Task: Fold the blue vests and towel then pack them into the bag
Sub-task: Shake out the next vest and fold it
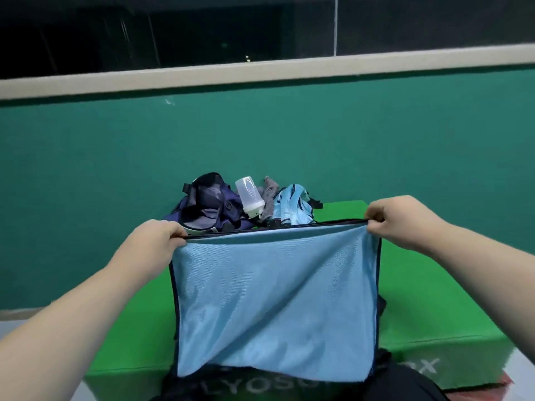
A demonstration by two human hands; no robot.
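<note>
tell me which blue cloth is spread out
The near cloth with dark edging: the left hand and right hand each pinch a top corner, so it hangs open. The other blue cloth lies crumpled beside the bottle, behind it.

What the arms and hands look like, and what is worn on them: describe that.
The left hand and right hand are bare: no gloves, rings, watch or wristband show. Both forearms are uncovered as well, with no sleeve in view down to the frame edge.
</note>
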